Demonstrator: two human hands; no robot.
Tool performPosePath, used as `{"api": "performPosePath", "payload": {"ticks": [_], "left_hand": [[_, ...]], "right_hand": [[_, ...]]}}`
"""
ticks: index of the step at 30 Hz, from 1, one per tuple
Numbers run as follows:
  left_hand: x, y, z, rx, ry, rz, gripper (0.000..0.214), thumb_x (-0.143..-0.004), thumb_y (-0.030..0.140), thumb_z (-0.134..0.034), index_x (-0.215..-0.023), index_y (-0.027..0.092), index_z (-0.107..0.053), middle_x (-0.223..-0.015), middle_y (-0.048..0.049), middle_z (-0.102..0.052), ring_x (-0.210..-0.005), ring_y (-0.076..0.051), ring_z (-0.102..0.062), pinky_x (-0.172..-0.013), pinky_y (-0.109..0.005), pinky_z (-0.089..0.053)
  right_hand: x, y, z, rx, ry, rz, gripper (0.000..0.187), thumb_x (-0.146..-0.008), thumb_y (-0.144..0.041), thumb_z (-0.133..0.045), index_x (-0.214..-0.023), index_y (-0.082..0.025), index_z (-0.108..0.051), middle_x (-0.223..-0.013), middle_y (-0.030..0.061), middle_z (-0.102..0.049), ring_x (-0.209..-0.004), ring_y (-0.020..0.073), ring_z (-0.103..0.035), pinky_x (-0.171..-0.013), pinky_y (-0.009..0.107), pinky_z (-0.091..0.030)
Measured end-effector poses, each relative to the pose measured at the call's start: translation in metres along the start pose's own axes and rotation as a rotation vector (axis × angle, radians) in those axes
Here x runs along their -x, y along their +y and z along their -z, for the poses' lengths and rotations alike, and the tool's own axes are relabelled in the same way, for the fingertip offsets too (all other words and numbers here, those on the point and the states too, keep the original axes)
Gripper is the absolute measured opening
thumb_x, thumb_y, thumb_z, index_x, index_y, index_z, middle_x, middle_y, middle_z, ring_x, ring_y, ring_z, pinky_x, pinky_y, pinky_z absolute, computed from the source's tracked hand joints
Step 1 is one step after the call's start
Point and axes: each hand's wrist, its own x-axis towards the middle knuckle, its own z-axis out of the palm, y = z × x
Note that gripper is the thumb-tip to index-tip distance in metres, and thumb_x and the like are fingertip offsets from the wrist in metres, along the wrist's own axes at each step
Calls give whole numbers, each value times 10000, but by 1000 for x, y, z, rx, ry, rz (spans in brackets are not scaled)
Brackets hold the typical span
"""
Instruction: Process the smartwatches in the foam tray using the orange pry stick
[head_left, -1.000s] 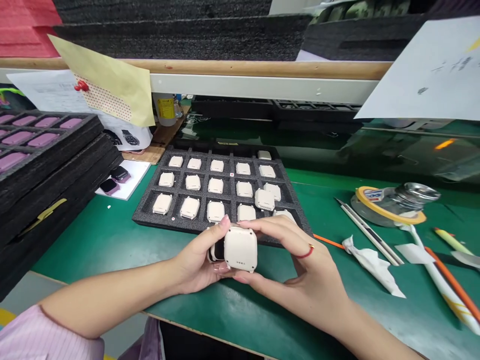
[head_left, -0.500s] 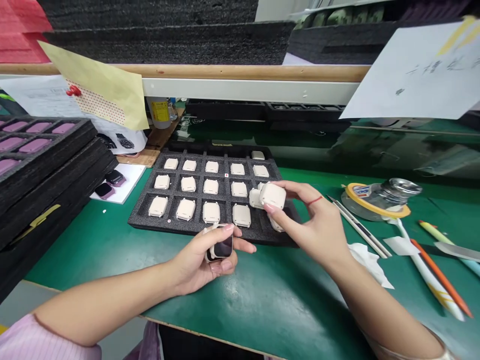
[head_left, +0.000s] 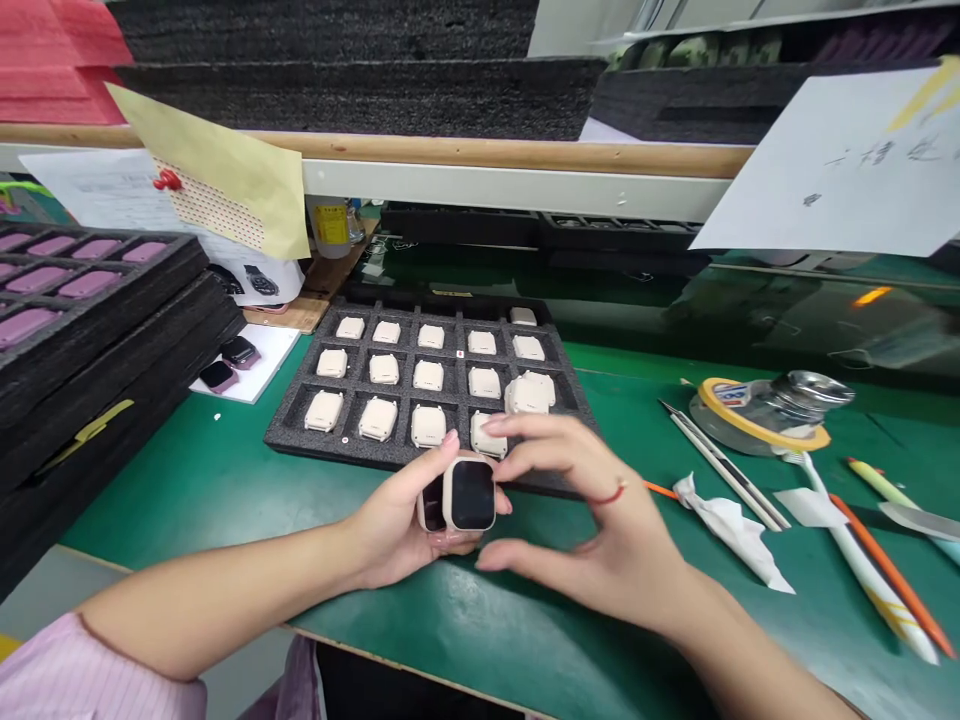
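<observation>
My left hand (head_left: pixel 401 525) is shut on a pair of cream smartwatch cases (head_left: pixel 457 497) at the front edge of a black foam tray (head_left: pixel 300 428), with a black screen facing up. My right hand (head_left: pixel 581 525) is open, holding nothing, and its spread fingers curve around the watch cases from the right. Its fingertips are beside a cream watch case (head_left: pixel 487 435) in the tray's front row. Several cream cases sit in the tray's cells, and two overlap (head_left: pixel 529 394) at the right.
To the left stand stacked foam trays (head_left: pixel 97 330) holding pink watches. Right of my hands lie tape on a metal can (head_left: pixel 765 415), crumpled white tissue (head_left: pixel 731 530), and several pens and tools (head_left: pixel 877 560) on the green mat (head_left: pixel 180 500). A wooden rail (head_left: pixel 480 155) crosses behind.
My right hand has moved down and left from above the tray and no longer holds a watch. It now sits near my left hand, whose watch cases have turned their screen upward.
</observation>
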Motion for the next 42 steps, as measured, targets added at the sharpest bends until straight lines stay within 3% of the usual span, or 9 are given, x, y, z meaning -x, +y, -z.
{"api": "performPosePath", "payload": {"ticks": [9,13,16,21,25,28,32,37,42], "left_hand": [[-3,-1,2,-7,-18,-2,529,-761,631,-768,-826,110,-705,-692,-33,-629,-439,-32,-407,-401,-159,-244],[-4,-1,3,20,-34,3,476,-840,592,-716,-821,117,-691,-605,9,-559,-428,-27,-368,-413,-149,-263],[-4,-1,4,25,-51,28,479,-839,593,-718,-825,114,-705,-630,-10,-597,-428,-30,-382,-418,-164,-269],[-1,-1,7,7,-115,59,538,-837,636,-692,-1006,130,-762,-848,-103,-745,-439,-50,-455,-424,-200,-242],[0,0,8,18,-134,65,484,-867,599,-678,-1007,147,-780,-868,-105,-762,-444,-51,-456,-444,-210,-254],[1,1,8,20,-158,56,471,-868,600,-677,-1002,163,-790,-864,-95,-764,-429,-40,-433,-445,-208,-244],[1,-1,8,23,-163,42,469,-866,598,-681,-1009,166,-792,-864,-96,-761,-441,-42,-454,-442,-204,-234],[1,0,5,16,-158,18,477,-852,599,-696,-924,133,-767,-744,-66,-693,-442,-47,-444,-431,-200,-240],[1,4,-1,6,-130,2,503,-812,607,-736,-888,109,-746,-658,-6,-563,-453,-36,-383,-419,-182,-231]], "right_hand": [[4,-12,-16,-79,32,-34,127,-862,-159,-727,-886,-228,-623,-1105,95,-738,-858,187,-741,-694,286,-613],[3,-14,-15,-44,81,-20,103,-870,-161,-730,-846,-228,-655,-1080,89,-769,-963,221,-750,-816,338,-621],[2,-14,-11,-75,210,-100,97,-873,-182,-735,-811,-240,-687,-964,61,-785,-956,224,-747,-838,360,-622],[-3,-8,0,-480,511,-467,216,-874,-368,-761,-741,-226,-667,-815,4,-774,-493,102,-672,-567,250,-620],[-8,-4,3,-592,652,-526,168,-816,-360,-823,-833,-246,-701,-879,0,-794,-797,188,-791,-804,322,-675],[-7,-5,3,-498,619,-467,219,-820,-275,-820,-1020,-269,-732,-1038,1,-787,-1006,194,-767,-952,327,-638],[0,-6,6,-196,550,-260,161,-859,-140,-752,-932,-284,-756,-906,-8,-785,-847,200,-777,-801,365,-677],[16,-10,13,137,193,95,404,-886,-116,-703,-1237,-317,-710,-1115,14,-783,-951,223,-765,-845,357,-659],[27,-26,7,184,88,93,406,-1041,-154,-418,-1293,-329,-684,-1124,17,-780,-1075,224,-733,-951,382,-620]]}}
